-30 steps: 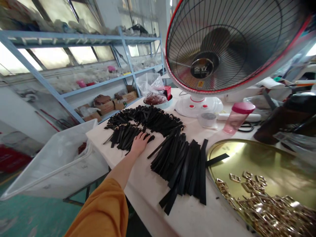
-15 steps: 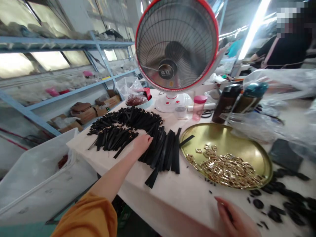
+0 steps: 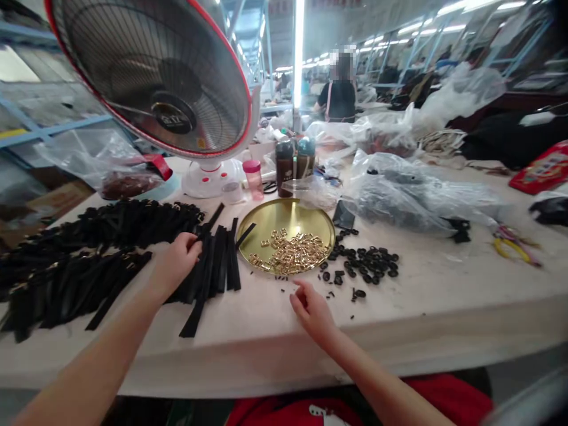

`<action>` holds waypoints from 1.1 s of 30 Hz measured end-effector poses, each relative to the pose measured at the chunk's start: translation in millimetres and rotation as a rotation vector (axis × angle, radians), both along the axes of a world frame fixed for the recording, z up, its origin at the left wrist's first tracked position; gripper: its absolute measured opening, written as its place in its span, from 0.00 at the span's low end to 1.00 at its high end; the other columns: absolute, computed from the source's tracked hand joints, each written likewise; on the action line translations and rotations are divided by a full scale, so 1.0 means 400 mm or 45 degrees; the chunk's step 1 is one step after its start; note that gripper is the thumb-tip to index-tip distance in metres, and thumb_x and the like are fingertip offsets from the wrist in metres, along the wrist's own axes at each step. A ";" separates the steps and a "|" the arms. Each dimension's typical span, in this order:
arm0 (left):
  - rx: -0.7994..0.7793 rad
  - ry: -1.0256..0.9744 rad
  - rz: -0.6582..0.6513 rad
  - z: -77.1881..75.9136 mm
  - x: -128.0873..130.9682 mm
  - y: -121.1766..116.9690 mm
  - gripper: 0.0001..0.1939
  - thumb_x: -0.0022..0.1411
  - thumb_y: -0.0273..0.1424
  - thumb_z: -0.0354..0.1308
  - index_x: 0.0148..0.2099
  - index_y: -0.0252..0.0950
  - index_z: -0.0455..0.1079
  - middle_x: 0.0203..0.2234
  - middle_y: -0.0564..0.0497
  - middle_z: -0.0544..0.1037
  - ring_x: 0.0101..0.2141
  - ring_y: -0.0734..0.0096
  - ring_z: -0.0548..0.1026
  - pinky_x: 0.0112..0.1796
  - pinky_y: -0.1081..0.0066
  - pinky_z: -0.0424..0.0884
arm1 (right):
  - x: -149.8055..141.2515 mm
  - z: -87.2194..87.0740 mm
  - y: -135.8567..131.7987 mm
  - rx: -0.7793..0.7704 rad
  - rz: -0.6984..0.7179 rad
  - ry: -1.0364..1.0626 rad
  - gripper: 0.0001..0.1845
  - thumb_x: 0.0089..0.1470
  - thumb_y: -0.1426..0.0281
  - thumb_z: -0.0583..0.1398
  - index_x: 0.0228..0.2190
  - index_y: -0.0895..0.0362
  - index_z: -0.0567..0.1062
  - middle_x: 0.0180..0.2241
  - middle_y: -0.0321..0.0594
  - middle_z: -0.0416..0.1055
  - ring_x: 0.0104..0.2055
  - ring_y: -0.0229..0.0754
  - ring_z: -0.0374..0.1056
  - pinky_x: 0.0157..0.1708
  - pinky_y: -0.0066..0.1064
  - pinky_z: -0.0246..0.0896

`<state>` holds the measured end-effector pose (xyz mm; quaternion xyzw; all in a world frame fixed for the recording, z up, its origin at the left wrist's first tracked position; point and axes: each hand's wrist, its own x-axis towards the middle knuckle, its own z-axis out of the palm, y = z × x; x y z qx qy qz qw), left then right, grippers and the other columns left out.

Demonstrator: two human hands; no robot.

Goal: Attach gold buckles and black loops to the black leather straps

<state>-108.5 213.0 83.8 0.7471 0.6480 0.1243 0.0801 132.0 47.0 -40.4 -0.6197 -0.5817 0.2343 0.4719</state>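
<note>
My left hand (image 3: 177,263) is closed in a pinch on a black strap (image 3: 216,217), which sticks up from the fingers to the right. Beneath and beside it lies a pile of plain black straps (image 3: 217,260). Left of that, a heap of black straps with gold buckles (image 3: 80,284) spreads over the table. My right hand (image 3: 313,310) hovers at the front edge of a round gold tray (image 3: 306,212), index finger and thumb apart, with nothing visible in it. Loose gold buckles (image 3: 293,251) lie in the tray. Another strap (image 3: 245,235) rests across the tray's left rim.
Small black rings (image 3: 370,263) are scattered right of the tray, near a clear plastic bag (image 3: 399,189). Yellow-handled pliers (image 3: 512,245) lie far right. A large fan (image 3: 173,112), a pink-lidded cup (image 3: 254,180) and dark bottles (image 3: 284,168) stand behind. A person (image 3: 341,94) is in the background.
The view has swung right. My left hand has moved from the buckled straps to the plain ones and now holds one. My right hand has come into view and moved to the tray's front edge.
</note>
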 end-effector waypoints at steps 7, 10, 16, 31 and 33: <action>-0.952 -0.338 -0.807 -0.038 0.167 -0.239 0.08 0.54 0.35 0.51 0.29 0.36 0.66 0.20 0.56 0.71 0.22 0.74 0.70 0.24 0.77 0.61 | 0.066 0.072 -0.054 -0.180 0.019 0.680 0.12 0.49 0.59 0.55 0.26 0.56 0.63 0.16 0.27 0.53 0.18 0.32 0.50 0.17 0.24 0.46; -1.031 -0.435 -0.683 -0.069 0.163 -0.229 0.08 0.51 0.36 0.54 0.28 0.35 0.66 0.18 0.56 0.71 0.22 0.73 0.68 0.24 0.76 0.60 | 0.109 0.065 -0.104 -0.283 -0.134 0.760 0.14 0.50 0.60 0.55 0.21 0.55 0.60 0.15 0.27 0.52 0.18 0.32 0.48 0.19 0.25 0.46; -1.020 -1.379 -0.205 -0.158 0.223 -0.242 0.11 0.53 0.38 0.54 0.33 0.35 0.63 0.24 0.56 0.69 0.25 0.78 0.66 0.28 0.76 0.62 | 0.082 0.055 -0.191 -0.542 0.149 0.624 0.11 0.50 0.68 0.53 0.19 0.56 0.61 0.17 0.29 0.55 0.20 0.32 0.51 0.21 0.24 0.48; -1.614 -1.424 -0.117 -0.172 0.338 -0.300 0.14 0.54 0.33 0.50 0.41 0.32 0.68 0.17 0.56 0.67 0.16 0.82 0.58 0.18 0.79 0.49 | 0.276 0.072 0.058 -0.311 0.304 -1.096 0.14 0.51 0.76 0.54 0.39 0.55 0.72 0.38 0.44 0.69 0.37 0.44 0.66 0.37 0.33 0.59; -1.649 -1.439 -0.114 -0.165 0.330 -0.304 0.14 0.53 0.32 0.51 0.41 0.32 0.68 0.19 0.56 0.70 0.15 0.83 0.56 0.17 0.79 0.47 | 0.270 0.070 0.073 -0.360 0.345 -1.199 0.11 0.50 0.76 0.54 0.36 0.56 0.73 0.34 0.44 0.69 0.34 0.44 0.66 0.35 0.32 0.58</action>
